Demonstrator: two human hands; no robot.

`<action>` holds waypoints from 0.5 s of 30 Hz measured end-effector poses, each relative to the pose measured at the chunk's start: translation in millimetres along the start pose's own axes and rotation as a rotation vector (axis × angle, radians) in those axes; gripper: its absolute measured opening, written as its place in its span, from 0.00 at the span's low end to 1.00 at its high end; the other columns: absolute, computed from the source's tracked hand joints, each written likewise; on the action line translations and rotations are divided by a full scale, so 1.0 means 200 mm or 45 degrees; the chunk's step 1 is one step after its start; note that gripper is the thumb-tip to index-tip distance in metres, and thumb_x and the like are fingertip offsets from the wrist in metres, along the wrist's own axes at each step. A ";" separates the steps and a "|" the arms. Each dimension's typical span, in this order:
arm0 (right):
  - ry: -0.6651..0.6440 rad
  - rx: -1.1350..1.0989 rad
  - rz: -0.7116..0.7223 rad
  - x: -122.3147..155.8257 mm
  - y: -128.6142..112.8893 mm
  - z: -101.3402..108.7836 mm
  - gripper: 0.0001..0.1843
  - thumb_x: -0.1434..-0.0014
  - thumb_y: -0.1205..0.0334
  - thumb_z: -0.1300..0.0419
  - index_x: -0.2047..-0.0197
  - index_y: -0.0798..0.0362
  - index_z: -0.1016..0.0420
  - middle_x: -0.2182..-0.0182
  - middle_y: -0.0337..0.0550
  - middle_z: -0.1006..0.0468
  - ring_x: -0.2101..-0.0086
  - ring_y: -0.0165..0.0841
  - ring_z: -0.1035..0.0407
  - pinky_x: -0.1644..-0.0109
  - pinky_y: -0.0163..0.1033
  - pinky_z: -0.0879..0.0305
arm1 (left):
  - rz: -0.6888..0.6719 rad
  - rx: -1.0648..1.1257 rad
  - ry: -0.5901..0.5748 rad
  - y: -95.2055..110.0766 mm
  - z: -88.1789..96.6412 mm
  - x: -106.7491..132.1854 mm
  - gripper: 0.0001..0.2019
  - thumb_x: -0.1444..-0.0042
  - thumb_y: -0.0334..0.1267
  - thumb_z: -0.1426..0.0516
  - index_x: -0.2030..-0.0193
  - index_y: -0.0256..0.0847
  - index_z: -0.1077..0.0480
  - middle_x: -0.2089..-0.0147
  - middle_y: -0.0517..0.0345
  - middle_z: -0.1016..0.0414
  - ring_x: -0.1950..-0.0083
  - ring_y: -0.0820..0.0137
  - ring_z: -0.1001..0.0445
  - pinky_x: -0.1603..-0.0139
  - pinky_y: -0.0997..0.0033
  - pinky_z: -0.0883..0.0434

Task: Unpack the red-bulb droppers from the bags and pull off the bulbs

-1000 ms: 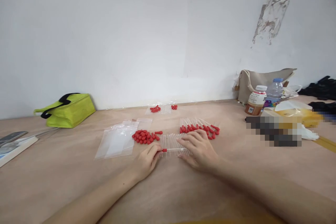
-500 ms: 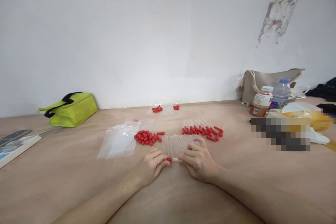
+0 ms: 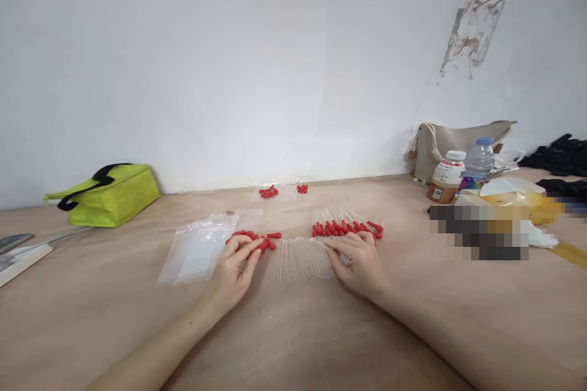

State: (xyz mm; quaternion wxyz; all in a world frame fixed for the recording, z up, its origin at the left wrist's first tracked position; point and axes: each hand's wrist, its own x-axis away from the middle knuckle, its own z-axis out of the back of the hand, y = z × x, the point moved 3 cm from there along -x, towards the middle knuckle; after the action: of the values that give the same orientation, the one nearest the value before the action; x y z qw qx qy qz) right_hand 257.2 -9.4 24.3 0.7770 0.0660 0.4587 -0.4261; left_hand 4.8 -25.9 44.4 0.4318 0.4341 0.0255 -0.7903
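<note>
My left hand (image 3: 238,264) reaches forward with its fingers stretched out, the tips touching a pile of loose red rubber caps (image 3: 268,238). A row of bare clear glass tubes (image 3: 300,255) lies between my hands. My right hand (image 3: 360,259) rests at the right end of that row, fingers curled over a clear glass tube whose end shows under them. Just beyond its fingertips lies a heap of tubes fitted with red caps (image 3: 346,225).
Clear plastic bags (image 3: 202,245) lie left of the caps. A bag with a few more red caps (image 3: 275,192) sits near the wall. A lime green bag (image 3: 107,194) is at far left. Drink bottles (image 3: 447,176), a beige bag (image 3: 458,139) and clutter are at right.
Both hands let go of the shared capped tube near me. My left hand moved forward and left onto the loose caps; my right moved forward to the capped heap.
</note>
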 end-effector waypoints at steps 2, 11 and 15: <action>-0.030 0.069 0.015 -0.03 -0.01 -0.01 0.12 0.43 0.65 0.49 0.60 0.49 0.25 0.72 0.40 0.23 0.70 0.29 0.35 0.57 0.39 0.54 | 0.140 -0.071 0.010 -0.05 0.06 -0.09 0.13 0.43 0.37 0.52 0.56 0.42 0.29 0.62 0.54 0.33 0.60 0.68 0.30 0.58 0.68 0.32; 0.000 0.263 0.207 -0.09 -0.05 -0.15 0.09 0.46 0.67 0.46 0.73 0.53 0.26 0.80 0.38 0.26 0.74 0.28 0.39 0.58 0.41 0.55 | 0.499 -0.216 -0.283 -0.31 0.10 -0.41 0.17 0.51 0.46 0.48 0.57 0.38 0.34 0.67 0.58 0.28 0.71 0.71 0.31 0.69 0.73 0.34; -0.019 0.298 0.316 -0.05 -0.07 -0.17 0.09 0.47 0.67 0.46 0.77 0.53 0.29 0.80 0.37 0.26 0.73 0.28 0.41 0.57 0.41 0.56 | 0.428 -0.319 -0.394 -0.30 -0.01 -0.38 0.11 0.53 0.45 0.46 0.66 0.40 0.31 0.66 0.59 0.26 0.69 0.69 0.29 0.68 0.72 0.35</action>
State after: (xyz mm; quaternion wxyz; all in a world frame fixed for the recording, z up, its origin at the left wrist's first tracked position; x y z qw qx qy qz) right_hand 222.4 4.6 17.1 0.8141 0.2088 0.3884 -0.3779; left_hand -17.3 63.4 75.6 0.6062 0.2493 -0.0155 -0.7551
